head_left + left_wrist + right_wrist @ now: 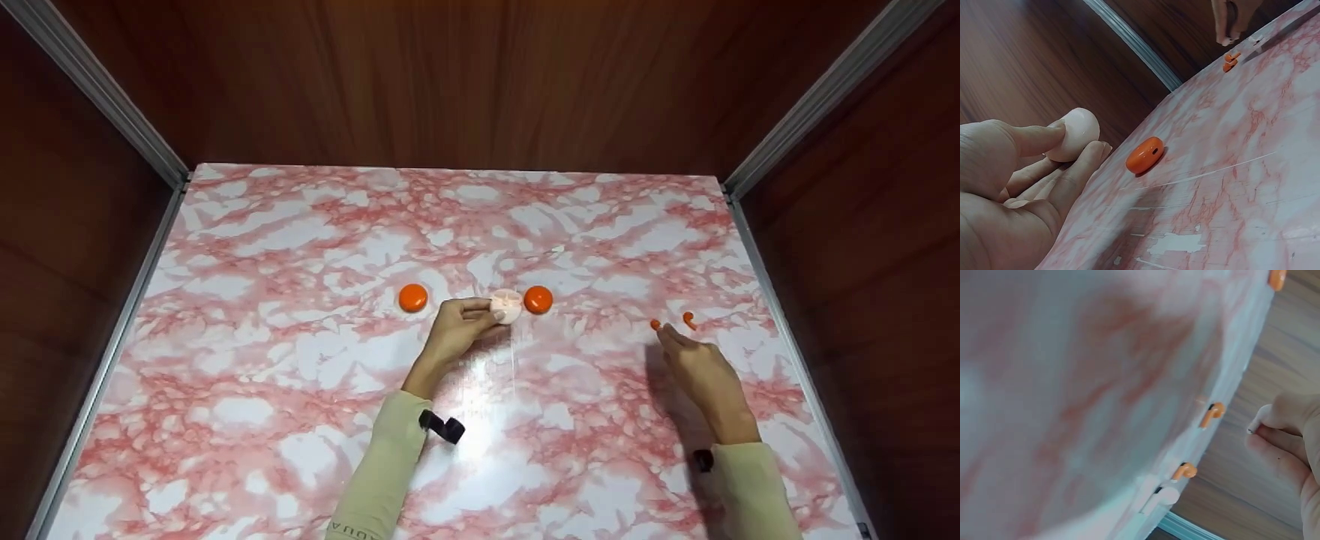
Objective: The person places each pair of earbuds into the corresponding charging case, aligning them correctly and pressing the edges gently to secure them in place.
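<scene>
My left hand [454, 331] holds a pale pink, round earbud case [506, 306] between thumb and fingers, above the table. In the left wrist view its smooth rounded shell [1079, 135] shows. My right hand [703, 379] pinches a white earbud [1258, 421] with thumb and fingertips, lifted off the table. Two orange earbuds [1216, 410] lie on the table by the right hand, one [689, 320] just beyond its fingers. A second white earbud [1168, 496] lies near them. One orange case [538, 300] sits right beside the held case; another orange case [412, 298] stands to its left.
The table [300, 450] has a red and white marbled top with some scuffed patches near the middle. Dark wooden panels [450, 82] rise at the back and both sides, with metal rails [817, 97] along the corners.
</scene>
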{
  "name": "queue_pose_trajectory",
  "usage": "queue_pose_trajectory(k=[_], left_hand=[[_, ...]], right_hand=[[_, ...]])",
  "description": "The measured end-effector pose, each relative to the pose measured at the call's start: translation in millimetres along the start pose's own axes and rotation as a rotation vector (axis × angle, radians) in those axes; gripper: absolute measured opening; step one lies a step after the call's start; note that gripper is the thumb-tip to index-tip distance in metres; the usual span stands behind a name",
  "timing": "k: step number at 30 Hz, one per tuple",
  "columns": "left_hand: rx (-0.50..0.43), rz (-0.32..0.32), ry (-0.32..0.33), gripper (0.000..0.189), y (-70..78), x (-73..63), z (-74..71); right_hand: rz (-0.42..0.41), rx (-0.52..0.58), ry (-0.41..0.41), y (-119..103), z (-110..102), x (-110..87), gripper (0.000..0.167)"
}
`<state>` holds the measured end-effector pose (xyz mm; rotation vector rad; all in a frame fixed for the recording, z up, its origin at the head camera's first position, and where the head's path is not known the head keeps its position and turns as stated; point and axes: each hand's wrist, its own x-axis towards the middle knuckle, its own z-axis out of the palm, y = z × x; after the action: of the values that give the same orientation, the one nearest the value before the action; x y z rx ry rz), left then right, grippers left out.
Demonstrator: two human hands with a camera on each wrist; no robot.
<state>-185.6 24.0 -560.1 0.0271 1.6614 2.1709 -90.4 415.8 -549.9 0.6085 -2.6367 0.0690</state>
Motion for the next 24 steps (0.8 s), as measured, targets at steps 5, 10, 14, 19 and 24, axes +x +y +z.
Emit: queue_pose_trajectory(k=[5,10,14,19,24], left_hand=[[0.021,0.004,-0.004,0.036,1.2,-1.6,0.4],[0.008,0.015,-0.001,0.036,1.3,-1.2,0.6],[0.001,0.019,0.000,0.036,-0.2,-0.6,0.9],[0.017,0.020,0.006,0.035,-1.6,-1.2,0.9],[0.018,0.013,0.008,0.036,0.1,-1.7,1.4]], right_hand=[[-0.009,0.043,0.032,-3.3,-1.8,12.1,0.049],[-0.036,0.060,0.092,-8.8,-0.2,22.6,0.045],[-0.037,0.096,0.122,-15.6,0.4,32.0,0.042],[0.007,0.142,0.138,-25.6,-0.9,44.5,0.039],[0.025,0.199,0.188,-31.9,-1.7,58.7,0.037]])
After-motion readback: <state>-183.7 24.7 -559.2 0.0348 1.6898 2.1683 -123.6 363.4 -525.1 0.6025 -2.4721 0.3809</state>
